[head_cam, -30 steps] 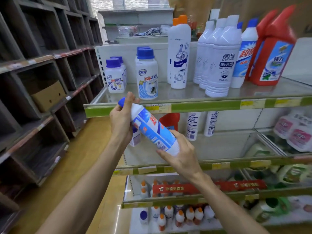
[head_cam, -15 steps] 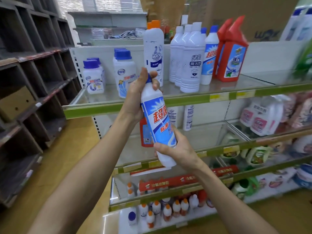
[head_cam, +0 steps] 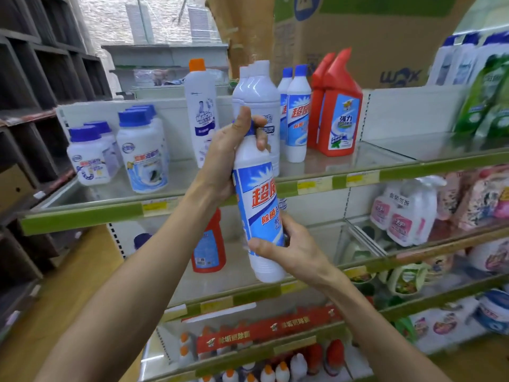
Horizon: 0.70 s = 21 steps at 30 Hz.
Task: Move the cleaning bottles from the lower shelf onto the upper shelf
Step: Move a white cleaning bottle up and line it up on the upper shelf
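Note:
I hold a tall white cleaning bottle [head_cam: 257, 208] with a blue label and blue cap almost upright in front of the shelves. My left hand [head_cam: 228, 158] grips its neck and cap, my right hand [head_cam: 289, 244] grips its lower body. Its top is level with the upper shelf [head_cam: 82, 213], its base level with the lower shelf [head_cam: 239, 296]. Two matching blue-capped bottles [head_cam: 296, 114] stand on the upper shelf beside two red bottles [head_cam: 338, 106]. One red bottle [head_cam: 208, 244] stands on the lower shelf, partly behind my left forearm.
The upper shelf also carries white jars with blue lids [head_cam: 143, 150], a tall orange-capped bottle [head_cam: 199, 111] and plain white bottles [head_cam: 261, 92]. Dark wooden cubbies [head_cam: 27, 133] line the left. Pink-labelled refill packs [head_cam: 405, 213] fill the right bay. Small bottles [head_cam: 275, 368] sit lowest.
The bottle has gone from tilted to nearly upright and risen a little. Both hands keep their grip. My view has shifted left and closer to the shelves.

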Each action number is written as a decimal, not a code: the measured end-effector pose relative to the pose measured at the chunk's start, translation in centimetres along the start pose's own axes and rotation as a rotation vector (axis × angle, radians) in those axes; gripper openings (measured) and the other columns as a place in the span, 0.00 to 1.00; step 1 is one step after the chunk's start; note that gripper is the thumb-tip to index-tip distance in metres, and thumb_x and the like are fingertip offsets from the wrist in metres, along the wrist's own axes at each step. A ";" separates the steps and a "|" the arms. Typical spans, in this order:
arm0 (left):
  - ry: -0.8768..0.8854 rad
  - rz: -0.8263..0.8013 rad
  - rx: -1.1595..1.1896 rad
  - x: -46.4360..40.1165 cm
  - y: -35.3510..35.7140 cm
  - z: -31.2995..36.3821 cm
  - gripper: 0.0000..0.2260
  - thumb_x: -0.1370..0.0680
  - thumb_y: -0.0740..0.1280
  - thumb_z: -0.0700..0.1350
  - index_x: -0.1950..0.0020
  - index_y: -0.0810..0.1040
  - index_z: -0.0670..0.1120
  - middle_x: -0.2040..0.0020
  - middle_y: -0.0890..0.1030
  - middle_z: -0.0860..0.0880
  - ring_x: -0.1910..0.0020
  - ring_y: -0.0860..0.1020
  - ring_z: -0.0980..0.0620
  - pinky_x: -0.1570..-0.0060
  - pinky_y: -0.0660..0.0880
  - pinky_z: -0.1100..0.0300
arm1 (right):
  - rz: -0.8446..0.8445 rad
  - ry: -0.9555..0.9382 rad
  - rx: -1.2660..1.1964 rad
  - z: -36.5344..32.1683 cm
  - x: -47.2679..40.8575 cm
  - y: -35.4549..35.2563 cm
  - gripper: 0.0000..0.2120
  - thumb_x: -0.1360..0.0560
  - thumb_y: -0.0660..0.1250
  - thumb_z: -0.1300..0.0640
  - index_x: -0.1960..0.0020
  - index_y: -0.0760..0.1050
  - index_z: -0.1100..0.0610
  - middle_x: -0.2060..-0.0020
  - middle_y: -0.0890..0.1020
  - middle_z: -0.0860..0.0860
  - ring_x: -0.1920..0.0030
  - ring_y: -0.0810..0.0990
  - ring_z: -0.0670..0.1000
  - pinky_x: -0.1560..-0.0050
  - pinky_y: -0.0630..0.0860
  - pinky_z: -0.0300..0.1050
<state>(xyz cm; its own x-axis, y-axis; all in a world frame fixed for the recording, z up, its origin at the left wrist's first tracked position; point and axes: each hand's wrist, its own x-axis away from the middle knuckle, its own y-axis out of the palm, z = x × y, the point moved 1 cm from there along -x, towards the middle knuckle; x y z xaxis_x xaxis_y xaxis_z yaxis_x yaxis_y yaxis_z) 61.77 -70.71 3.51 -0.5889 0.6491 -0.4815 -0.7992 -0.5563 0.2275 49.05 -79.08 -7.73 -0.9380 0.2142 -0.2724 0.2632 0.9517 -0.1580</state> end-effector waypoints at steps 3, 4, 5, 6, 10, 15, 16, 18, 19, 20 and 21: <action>0.051 0.018 -0.159 -2.7 3.6 -1.2 0.15 0.16 0.58 0.51 0.53 0.80 0.45 0.68 0.80 0.51 0.67 0.77 0.53 0.64 0.77 0.61 | 0.055 -0.077 0.164 0.0 -1.3 -4.9 0.23 0.32 0.79 0.50 0.40 0.75 0.47 0.48 0.85 0.45 0.47 0.83 0.48 0.46 0.80 0.41; 0.078 0.029 -0.216 -3.5 4.7 -1.5 0.15 0.16 0.58 0.50 0.50 0.80 0.44 0.66 0.82 0.51 0.66 0.78 0.53 0.63 0.77 0.61 | 0.078 -0.101 0.213 0.1 -1.8 -6.5 0.22 0.32 0.79 0.50 0.42 0.75 0.46 0.48 0.85 0.44 0.47 0.83 0.48 0.45 0.80 0.43; 0.106 0.044 -0.245 -4.4 5.7 -1.7 0.14 0.17 0.59 0.50 0.46 0.80 0.43 0.62 0.84 0.50 0.63 0.80 0.53 0.60 0.79 0.60 | 0.110 -0.121 0.248 0.0 -2.4 -8.1 0.22 0.32 0.80 0.49 0.42 0.75 0.46 0.49 0.85 0.43 0.48 0.82 0.47 0.45 0.80 0.45; 0.141 0.069 -0.256 -5.3 6.4 -1.9 0.14 0.18 0.59 0.50 0.43 0.80 0.43 0.56 0.85 0.49 0.58 0.81 0.52 0.54 0.80 0.56 | 0.142 -0.139 0.271 -0.1 -3.1 -9.6 0.22 0.32 0.80 0.50 0.42 0.76 0.46 0.50 0.85 0.43 0.49 0.82 0.46 0.47 0.80 0.44; 0.306 0.270 -0.300 -7.8 6.7 -2.9 0.12 0.19 0.60 0.51 0.40 0.79 0.50 0.46 0.84 0.54 0.48 0.79 0.54 0.43 0.76 0.53 | 0.222 -0.174 0.273 -0.9 -7.0 -14.6 0.22 0.32 0.80 0.49 0.41 0.76 0.49 0.51 0.85 0.42 0.52 0.82 0.41 0.52 0.80 0.38; 0.312 0.479 -0.132 -7.0 5.8 -5.4 0.11 0.16 0.60 0.44 0.50 0.81 0.45 0.59 0.82 0.52 0.63 0.77 0.53 0.59 0.73 0.59 | 0.319 -0.211 0.321 -2.2 -13.3 -18.2 0.25 0.31 0.79 0.48 0.39 0.74 0.52 0.49 0.84 0.42 0.53 0.82 0.38 0.51 0.77 0.36; 0.294 0.500 -0.106 -6.7 5.7 -5.9 0.12 0.15 0.59 0.43 0.52 0.80 0.45 0.62 0.80 0.52 0.66 0.76 0.54 0.61 0.72 0.60 | 0.334 -0.213 0.348 -2.3 -14.5 -18.4 0.26 0.32 0.78 0.47 0.38 0.74 0.52 0.48 0.84 0.43 0.51 0.82 0.41 0.49 0.78 0.39; 0.268 0.508 -0.086 -6.0 5.6 -6.8 0.12 0.15 0.58 0.42 0.53 0.79 0.44 0.65 0.78 0.52 0.67 0.74 0.53 0.63 0.72 0.60 | 0.356 -0.209 0.383 -2.2 -16.6 -18.5 0.27 0.33 0.78 0.45 0.39 0.74 0.52 0.47 0.84 0.45 0.49 0.82 0.45 0.44 0.80 0.47; 0.259 0.504 -0.086 -5.7 5.4 -7.3 0.12 0.15 0.58 0.42 0.54 0.79 0.43 0.66 0.77 0.51 0.67 0.73 0.52 0.63 0.72 0.60 | 0.364 -0.207 0.395 -2.0 -17.4 -18.4 0.27 0.33 0.78 0.45 0.39 0.74 0.52 0.47 0.84 0.46 0.49 0.82 0.47 0.44 0.80 0.49; 0.252 0.502 -0.087 -5.4 5.2 -7.7 0.13 0.15 0.58 0.42 0.54 0.79 0.44 0.66 0.77 0.51 0.67 0.72 0.51 0.63 0.72 0.59 | 0.373 -0.202 0.404 -1.7 -18.1 -18.2 0.26 0.33 0.78 0.45 0.40 0.74 0.53 0.47 0.84 0.47 0.49 0.82 0.48 0.43 0.79 0.50; 0.247 0.505 -0.089 -5.1 4.9 -8.0 0.14 0.15 0.58 0.43 0.55 0.80 0.45 0.66 0.77 0.51 0.67 0.72 0.51 0.63 0.72 0.58 | 0.383 -0.195 0.410 -1.3 -18.5 -18.0 0.27 0.33 0.78 0.45 0.40 0.74 0.53 0.46 0.84 0.48 0.49 0.82 0.48 0.44 0.79 0.49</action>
<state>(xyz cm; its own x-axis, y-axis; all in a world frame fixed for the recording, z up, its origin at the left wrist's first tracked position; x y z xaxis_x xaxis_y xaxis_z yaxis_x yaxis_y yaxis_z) 61.85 -80.92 0.32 -0.8410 0.1564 -0.5180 -0.4063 -0.8147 0.4137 61.38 -99.93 1.44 -0.7107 0.4439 -0.5458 0.6766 0.6440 -0.3571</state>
